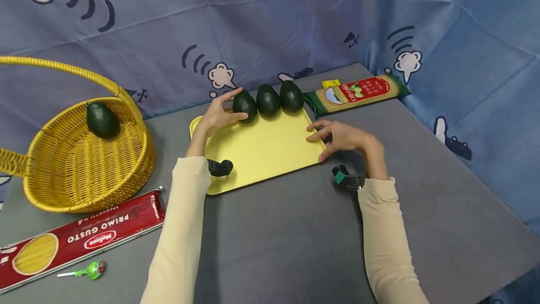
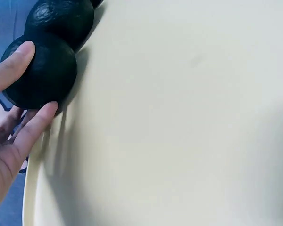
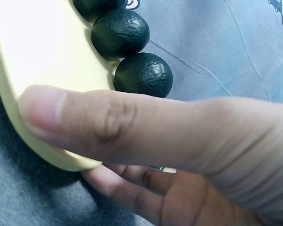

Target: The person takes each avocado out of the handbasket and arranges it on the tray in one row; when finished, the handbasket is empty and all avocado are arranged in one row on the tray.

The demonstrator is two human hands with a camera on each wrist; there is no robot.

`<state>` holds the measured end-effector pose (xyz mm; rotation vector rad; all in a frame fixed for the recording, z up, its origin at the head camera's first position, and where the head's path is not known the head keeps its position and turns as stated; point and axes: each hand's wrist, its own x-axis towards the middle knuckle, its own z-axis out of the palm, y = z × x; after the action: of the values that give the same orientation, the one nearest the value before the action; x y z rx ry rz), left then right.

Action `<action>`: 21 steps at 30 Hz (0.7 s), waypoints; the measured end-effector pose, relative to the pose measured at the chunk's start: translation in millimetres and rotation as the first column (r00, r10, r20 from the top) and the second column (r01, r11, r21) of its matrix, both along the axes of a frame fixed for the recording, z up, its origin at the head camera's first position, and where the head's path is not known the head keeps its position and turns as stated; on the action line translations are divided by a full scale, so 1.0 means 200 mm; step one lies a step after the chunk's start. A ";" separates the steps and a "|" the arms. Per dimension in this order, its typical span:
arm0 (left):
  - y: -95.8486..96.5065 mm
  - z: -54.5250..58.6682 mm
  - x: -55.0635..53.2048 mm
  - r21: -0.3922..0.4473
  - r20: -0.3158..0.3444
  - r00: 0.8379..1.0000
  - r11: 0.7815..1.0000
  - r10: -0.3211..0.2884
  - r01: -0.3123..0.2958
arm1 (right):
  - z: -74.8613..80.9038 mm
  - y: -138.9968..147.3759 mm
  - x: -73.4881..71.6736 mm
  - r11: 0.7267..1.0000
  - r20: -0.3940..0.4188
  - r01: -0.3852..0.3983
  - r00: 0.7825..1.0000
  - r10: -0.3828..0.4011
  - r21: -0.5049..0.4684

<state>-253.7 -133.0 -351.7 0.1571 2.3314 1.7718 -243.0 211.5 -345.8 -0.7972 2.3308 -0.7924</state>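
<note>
In the head view, a row of dark green avocados lies along the back of a yellow tray (image 1: 261, 154). My left hand (image 1: 218, 115) holds the leftmost avocado (image 1: 246, 105), thumb on its front side and fingers around its left and back. That avocado (image 2: 47, 75) touches the middle avocado (image 2: 61, 19) in the left wrist view. The middle avocado (image 1: 268, 101) sits beside the rightmost avocado (image 1: 291, 96). My right hand (image 1: 343, 136) rests at the tray's right edge, fingers spread along the rim and thumb by the front corner. Its thumb (image 3: 99, 115) hides part of the rim in the right wrist view.
At the left stands a yellow wicker basket (image 1: 145, 154) with one avocado (image 1: 102, 120) inside. A red spaghetti pack (image 1: 84, 238) and a green lollipop (image 1: 94, 270) lie in front of it. Behind the tray's right side are a green-and-tan pasta pack (image 1: 358, 93) and a small yellow item (image 1: 331, 83).
</note>
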 end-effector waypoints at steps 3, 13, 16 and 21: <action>0.00 0.00 0.00 0.015 0.017 1.000 1.000 0.013 -0.013 | 0.00 0.00 0.00 1.000 -0.002 -0.002 1.000 0.002 0.004; -0.03 0.03 0.03 -0.013 0.005 0.997 0.996 0.083 -0.083 | 0.02 -0.02 0.00 1.000 0.000 -0.003 1.000 0.003 0.021; -0.05 0.04 0.05 0.005 0.007 0.995 0.995 0.097 -0.097 | 0.02 -0.02 0.00 1.000 -0.005 -0.010 1.000 0.010 0.013; -0.08 0.04 0.07 0.028 0.018 0.993 0.992 0.120 -0.121 | 0.00 -0.01 0.00 1.000 -0.013 -0.018 1.000 0.018 -0.004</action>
<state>-239.2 -148.2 -342.9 0.0062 2.3497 1.8555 -243.3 209.0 -345.2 -0.8265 2.3309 -0.7874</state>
